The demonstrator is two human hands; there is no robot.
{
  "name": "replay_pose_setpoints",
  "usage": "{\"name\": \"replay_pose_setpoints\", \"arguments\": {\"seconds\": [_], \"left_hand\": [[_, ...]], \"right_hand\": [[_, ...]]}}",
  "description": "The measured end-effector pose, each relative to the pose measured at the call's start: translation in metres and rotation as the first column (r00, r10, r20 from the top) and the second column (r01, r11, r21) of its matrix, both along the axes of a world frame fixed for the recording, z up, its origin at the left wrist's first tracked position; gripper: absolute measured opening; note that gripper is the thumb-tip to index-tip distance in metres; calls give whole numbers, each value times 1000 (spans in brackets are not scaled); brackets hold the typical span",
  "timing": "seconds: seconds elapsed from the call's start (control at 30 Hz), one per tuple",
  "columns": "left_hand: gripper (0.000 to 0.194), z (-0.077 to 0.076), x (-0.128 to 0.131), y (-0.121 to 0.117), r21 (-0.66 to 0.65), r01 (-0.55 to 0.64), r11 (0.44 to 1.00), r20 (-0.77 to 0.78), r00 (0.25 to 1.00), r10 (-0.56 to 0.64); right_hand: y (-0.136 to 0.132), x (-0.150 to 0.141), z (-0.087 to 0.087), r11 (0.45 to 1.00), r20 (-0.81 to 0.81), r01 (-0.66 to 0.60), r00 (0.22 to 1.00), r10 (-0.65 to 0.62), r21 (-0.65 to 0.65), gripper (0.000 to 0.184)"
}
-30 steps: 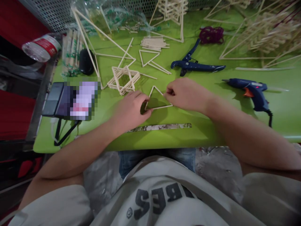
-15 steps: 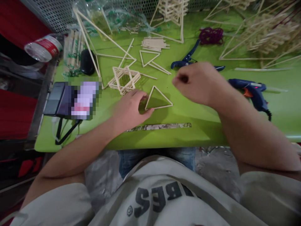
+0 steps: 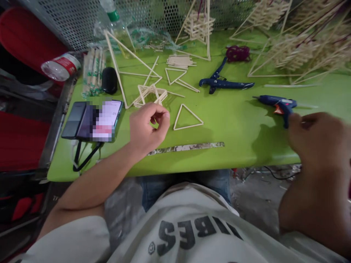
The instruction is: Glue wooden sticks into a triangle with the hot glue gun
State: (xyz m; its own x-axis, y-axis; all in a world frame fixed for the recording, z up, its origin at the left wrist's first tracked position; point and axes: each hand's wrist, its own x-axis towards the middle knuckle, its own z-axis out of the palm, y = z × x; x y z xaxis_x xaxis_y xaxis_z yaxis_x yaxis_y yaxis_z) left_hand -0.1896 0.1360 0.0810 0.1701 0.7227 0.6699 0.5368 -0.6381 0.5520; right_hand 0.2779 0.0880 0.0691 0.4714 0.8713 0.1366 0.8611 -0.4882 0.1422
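Observation:
A small triangle of wooden sticks (image 3: 189,126) lies flat on the green table (image 3: 236,124). My left hand (image 3: 148,126) hovers just left of it, lifted off the table, with its fingers curled and the thumb against the forefinger; nothing shows in it. My right hand (image 3: 318,142) is at the table's right front edge, blurred by motion, with its fingertips at the handle of the blue glue gun (image 3: 274,100). Whether it grips the handle I cannot make out.
A speckled flat strip (image 3: 186,147) lies along the front edge. Blue cutters (image 3: 225,84), a stacked stick frame (image 3: 150,94), loose sticks and larger stick triangles (image 3: 175,75) lie behind. A phone (image 3: 79,120), a black object (image 3: 109,80) and a bottle (image 3: 60,67) are at the left, tall stick structures (image 3: 298,51) at the back right.
My right hand left the triangle and swung right and down to the glue gun. My left hand lifted off the triangle's left corner and curled. The view tilted up a little.

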Motion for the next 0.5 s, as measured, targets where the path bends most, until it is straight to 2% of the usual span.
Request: {"name": "replay_pose_setpoints", "arguments": {"seconds": [0.07, 0.1, 0.2, 0.27, 0.3, 0.33, 0.43, 0.47, 0.5], "left_hand": [[20, 1, 2, 0, 19, 3, 1000, -7, 1000, -3], [21, 1, 3, 0, 33, 7, 999, -13, 1000, -7], [25, -2, 3, 5, 82, 13, 997, -21, 1000, -11], [32, -7, 3, 10, 109, -8, 994, -24, 1000, 11], [36, -10, 2, 13, 122, -22, 992, -27, 999, 26], [39, -12, 2, 15, 135, -33, 990, -27, 999, 37], [41, -17, 2, 20, 190, -30, 981, 27, 999, 26], [40, -16, 2, 21, 208, -22, 978, 58, 998, 10], [39, -12, 1, 21, 214, -13, 977, 83, 997, -5]], "right_hand": [[4, -2, 0, 995, -214, 96, 973, -92, 7, 25], [8, -3, 3, 994, -345, 110, 934, -93, 29, 19], [14, -4, 15, 984, -611, 125, 791, -22, 126, 38], [14, -4, 23, 976, -726, 146, 687, 18, 163, 34], [12, -5, 26, 971, -786, 152, 616, 53, 185, 30], [9, -7, 29, 966, -854, 154, 509, 104, 210, 28], [0, -19, 36, 955, -961, 133, 124, 248, 264, 35], [-1, -26, 37, 966, -970, 86, 14, 244, 244, 39], [0, -33, 38, 979, -977, 6, -65, 205, 205, 39]]}}
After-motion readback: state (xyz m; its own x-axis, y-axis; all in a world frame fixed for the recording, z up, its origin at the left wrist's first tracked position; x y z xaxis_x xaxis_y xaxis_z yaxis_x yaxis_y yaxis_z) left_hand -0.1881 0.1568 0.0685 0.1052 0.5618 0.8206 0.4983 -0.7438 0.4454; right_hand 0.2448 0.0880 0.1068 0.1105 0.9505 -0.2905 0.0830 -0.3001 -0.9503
